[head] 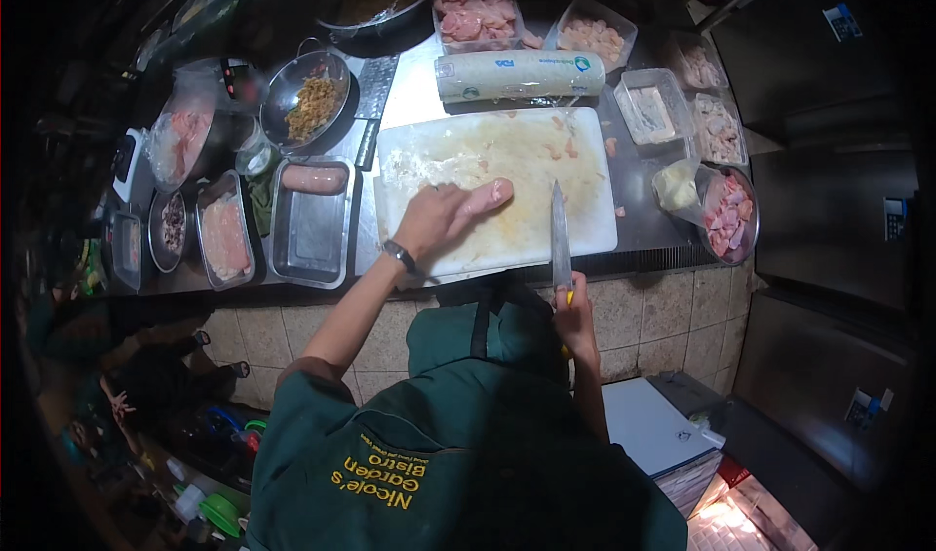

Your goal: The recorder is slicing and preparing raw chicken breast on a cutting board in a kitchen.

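Observation:
On the white cutting board, my left hand rests on a pale pink roll of meat, with its rounded end showing past the fingers. Around the yellow handle of a kitchen knife my right hand is closed, at the board's front edge; the blade points away from me over the board. Small meat scraps lie on the board's far right part. Left of the board, a metal tray holds a similar pink roll. Behind the board lies a large roll of plastic film.
A cleaver lies left of the board, near a wok of browned minced food. Tubs of raw meat stand behind; a metal bowl of meat stands right. Another tray of meat is left. A person is at lower left.

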### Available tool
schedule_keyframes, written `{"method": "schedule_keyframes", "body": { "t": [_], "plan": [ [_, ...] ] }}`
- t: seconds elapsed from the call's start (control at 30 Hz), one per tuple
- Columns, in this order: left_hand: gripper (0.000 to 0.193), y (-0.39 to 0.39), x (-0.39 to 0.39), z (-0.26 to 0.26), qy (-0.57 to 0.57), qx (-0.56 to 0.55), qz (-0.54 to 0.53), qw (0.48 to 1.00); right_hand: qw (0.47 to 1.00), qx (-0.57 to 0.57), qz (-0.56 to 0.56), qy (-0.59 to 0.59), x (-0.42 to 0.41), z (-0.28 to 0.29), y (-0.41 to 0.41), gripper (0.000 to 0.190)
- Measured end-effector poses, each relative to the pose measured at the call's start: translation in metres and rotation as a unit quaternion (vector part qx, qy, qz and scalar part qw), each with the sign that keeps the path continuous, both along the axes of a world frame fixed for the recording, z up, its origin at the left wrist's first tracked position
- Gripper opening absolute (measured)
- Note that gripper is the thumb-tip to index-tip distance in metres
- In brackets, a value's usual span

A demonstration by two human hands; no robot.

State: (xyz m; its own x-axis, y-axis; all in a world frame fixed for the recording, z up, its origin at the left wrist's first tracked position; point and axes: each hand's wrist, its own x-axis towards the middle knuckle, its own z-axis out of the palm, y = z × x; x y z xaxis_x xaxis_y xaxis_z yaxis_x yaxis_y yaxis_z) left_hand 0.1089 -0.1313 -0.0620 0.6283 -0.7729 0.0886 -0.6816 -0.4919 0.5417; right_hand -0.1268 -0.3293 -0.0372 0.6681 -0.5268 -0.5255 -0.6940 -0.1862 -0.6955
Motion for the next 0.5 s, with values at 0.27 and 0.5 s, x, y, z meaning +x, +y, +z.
{"method": "schedule_keyframes", "body": {
  "t": [0.27,0.5],
  "plan": [
    [0.058,-0.003,-0.077,0.004,0.022,0.004,0.055,0.998,0.970,0.242,-0.017,-0.024,0.013,0.003,-0.004,0.018],
    [0.066,-0.051,-0.080,-0.017,-0.027,0.034,0.069,0.997,0.940,-0.103,0.200,-0.256,0.023,-0.049,-0.012,0.015]
  ]
}}
